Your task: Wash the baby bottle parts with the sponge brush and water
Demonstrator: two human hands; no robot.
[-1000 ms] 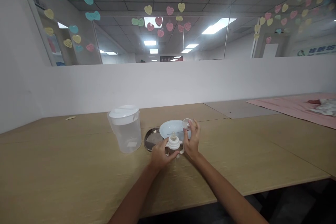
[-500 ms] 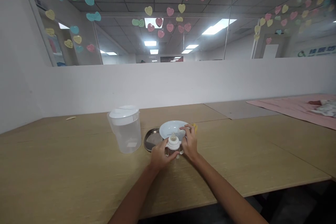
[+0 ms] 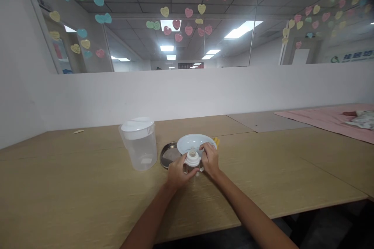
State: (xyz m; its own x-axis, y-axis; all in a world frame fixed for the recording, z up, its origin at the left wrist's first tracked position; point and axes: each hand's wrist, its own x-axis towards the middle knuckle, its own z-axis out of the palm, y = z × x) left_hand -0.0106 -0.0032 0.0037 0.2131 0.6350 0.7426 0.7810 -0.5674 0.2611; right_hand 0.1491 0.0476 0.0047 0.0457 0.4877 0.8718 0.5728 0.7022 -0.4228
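A baby bottle (image 3: 193,158) with a white collar, a clear teat and side handles stands upright near the middle of the table. My left hand (image 3: 178,172) is wrapped round its left side, thumb across the front. My right hand (image 3: 210,159) is at its right side by the handle, fingers curled; whether something small is between them cannot be made out. Just behind the bottle is a white bowl (image 3: 187,140), partly over a metal tray (image 3: 168,155). Something yellow (image 3: 216,141) shows behind the bowl's right edge.
A clear plastic pitcher (image 3: 142,148) with a white lid stands on the wooden table (image 3: 87,186), left of the tray. A pink cloth (image 3: 321,120) lies at the far right. The white wall (image 3: 175,93) rises behind; the table's front edge is below my forearms.
The fingers of my right hand have curled and dropped a little beside the bottle. My left hand and the bottle have stayed nearly the same.
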